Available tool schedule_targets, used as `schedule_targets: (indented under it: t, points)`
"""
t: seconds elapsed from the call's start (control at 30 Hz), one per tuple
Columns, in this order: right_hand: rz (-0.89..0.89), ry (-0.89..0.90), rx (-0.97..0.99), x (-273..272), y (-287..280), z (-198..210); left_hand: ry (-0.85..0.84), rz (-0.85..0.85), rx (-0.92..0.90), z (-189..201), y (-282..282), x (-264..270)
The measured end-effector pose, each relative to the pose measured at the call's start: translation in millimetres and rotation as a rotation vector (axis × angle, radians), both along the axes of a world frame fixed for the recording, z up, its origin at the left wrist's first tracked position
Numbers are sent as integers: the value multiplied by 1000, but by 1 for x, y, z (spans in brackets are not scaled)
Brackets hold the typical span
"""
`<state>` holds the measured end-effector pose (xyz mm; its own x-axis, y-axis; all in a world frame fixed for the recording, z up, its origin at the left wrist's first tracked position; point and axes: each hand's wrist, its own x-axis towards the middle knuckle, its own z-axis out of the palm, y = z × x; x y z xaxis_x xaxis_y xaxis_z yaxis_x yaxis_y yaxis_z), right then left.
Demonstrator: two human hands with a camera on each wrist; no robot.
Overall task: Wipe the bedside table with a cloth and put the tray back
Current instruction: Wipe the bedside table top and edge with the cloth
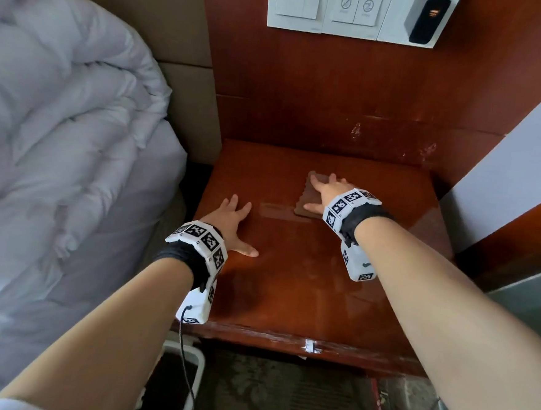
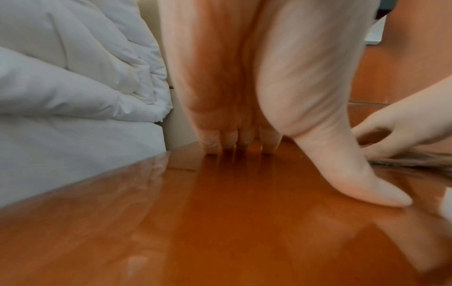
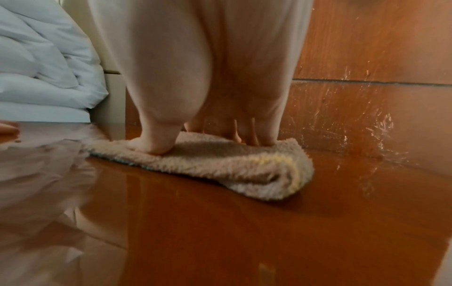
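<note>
The glossy red-brown bedside table (image 1: 305, 287) fills the middle of the head view. A folded brown fluffy cloth (image 1: 309, 198) lies on its far centre; in the right wrist view the cloth (image 3: 220, 164) looks beige and thick. My right hand (image 1: 326, 192) lies flat on the cloth, fingers spread and straight, thumb pressing its near edge. My left hand (image 1: 233, 221) rests flat on the bare tabletop to the left of the cloth, fingers spread. In the left wrist view the fingertips (image 2: 229, 143) and thumb touch the wood. No tray shows in any view.
A bed with a rumpled white duvet (image 1: 59, 142) runs along the table's left side. A wooden wall panel (image 1: 334, 91) with scuffs stands behind, carrying a white switch plate (image 1: 340, 11). A grey wall (image 1: 522, 152) closes the right. Patterned carpet (image 1: 281, 397) lies below the front edge.
</note>
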<state>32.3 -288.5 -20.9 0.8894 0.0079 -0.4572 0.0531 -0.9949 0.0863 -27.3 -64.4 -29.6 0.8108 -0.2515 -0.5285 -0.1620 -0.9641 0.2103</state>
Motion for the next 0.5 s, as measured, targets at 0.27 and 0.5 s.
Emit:
schedule_targets:
  t: [0.27, 0.5]
  points:
    - [37, 3, 1, -12, 14, 0, -6, 20, 61, 4, 21, -14]
    - [147, 16, 40, -37, 40, -2, -7, 34, 59, 4, 20, -21]
